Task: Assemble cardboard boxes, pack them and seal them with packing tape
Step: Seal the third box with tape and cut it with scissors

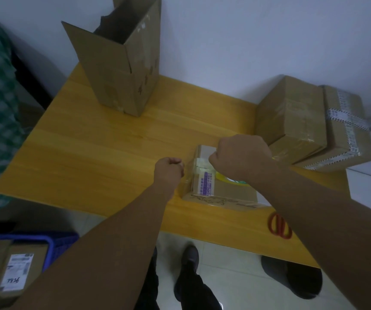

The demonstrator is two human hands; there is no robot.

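I have the small box (pixel 222 190) near the front edge of the table (pixel 113 153), between my hands. My left hand (pixel 168 171) is a curled fist just beside it, pinching what looks like clear tape (pixel 202 166); my right hand (pixel 240 157) curls over the box top, gripping a mostly hidden tape roll (pixel 229 177)

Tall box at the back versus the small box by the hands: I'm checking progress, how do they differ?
The tall box stands upright with its top open; the small box lies flat, closed, with tape across it. The tall box is far larger than the small box. Both are brown cardboard on the table.
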